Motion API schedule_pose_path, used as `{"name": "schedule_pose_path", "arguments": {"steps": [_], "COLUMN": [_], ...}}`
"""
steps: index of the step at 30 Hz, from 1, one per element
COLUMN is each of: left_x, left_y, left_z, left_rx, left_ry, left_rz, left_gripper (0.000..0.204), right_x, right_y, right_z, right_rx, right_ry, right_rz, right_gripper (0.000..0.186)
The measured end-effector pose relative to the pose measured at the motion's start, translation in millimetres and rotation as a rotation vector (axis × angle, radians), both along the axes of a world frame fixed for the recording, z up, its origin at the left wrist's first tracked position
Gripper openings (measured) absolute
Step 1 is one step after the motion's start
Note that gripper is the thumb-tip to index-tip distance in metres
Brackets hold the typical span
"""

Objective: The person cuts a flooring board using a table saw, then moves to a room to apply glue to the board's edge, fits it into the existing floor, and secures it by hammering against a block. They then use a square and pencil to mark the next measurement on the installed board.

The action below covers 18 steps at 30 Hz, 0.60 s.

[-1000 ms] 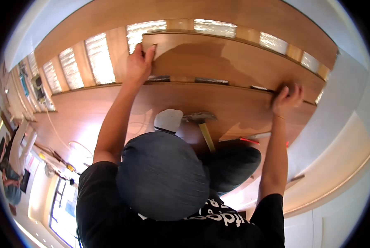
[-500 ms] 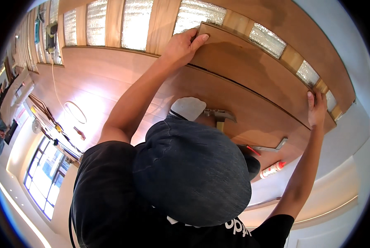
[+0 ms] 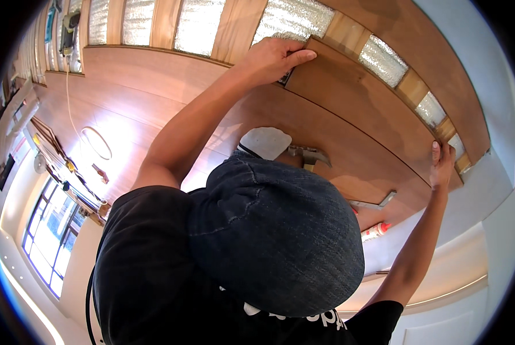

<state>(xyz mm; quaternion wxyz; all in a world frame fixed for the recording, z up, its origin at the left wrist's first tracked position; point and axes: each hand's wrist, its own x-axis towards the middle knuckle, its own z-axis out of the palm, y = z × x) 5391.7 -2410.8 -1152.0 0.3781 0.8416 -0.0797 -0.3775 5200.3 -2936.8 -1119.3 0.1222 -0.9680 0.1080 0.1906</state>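
A brown wooden floorboard [image 3: 361, 92] lies along the edge of the laid boards [image 3: 321, 126], with only a thin dark seam between them. My left hand [image 3: 277, 60] grips its left end, thumb on top and fingers over the end. At the opposite end my right hand [image 3: 443, 164] holds the far right corner, thumb on the upper face. Beyond the board run pale wooden battens [image 3: 349, 35] with silver foil sheeting [image 3: 384, 57] between them. A hammer [image 3: 312, 155] rests on the boards near my knees, partly hidden by my head.
A metal square [image 3: 381, 201] and a white bottle with a red cap [image 3: 375, 232] lie at the right. Far left, a green power tool [image 3: 69, 34] trails a cord to a looped hose [image 3: 98, 144]. The white wall [image 3: 476, 178] borders the right side.
The board has shifted against the laid boards, and the dark gap along its near edge has narrowed. My left hand has moved slightly right with its end. Both hands keep their hold.
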Motion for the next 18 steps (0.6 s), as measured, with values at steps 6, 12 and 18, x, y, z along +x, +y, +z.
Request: {"name": "schedule_pose_path", "arguments": {"steps": [6, 12, 18], "left_x": [3, 3, 8], "left_y": [-1, -1, -3], "left_z": [2, 0, 3], "left_rx": [0.015, 0.011, 0.107], "left_ry": [0.016, -0.025, -0.103], "left_rz": [-0.052, -0.065, -0.184], "left_gripper": [0.061, 0.059, 0.058], "right_x": [-11, -7, -10], "right_y": [-12, -13, -14], "right_z": [-4, -7, -13], "right_rx": [-0.006, -0.008, 0.009], "right_ry": [-0.008, -0.005, 0.026], "right_rz": [-0.013, -0.015, -0.058], "right_gripper": [0.056, 0.055, 0.056]}}
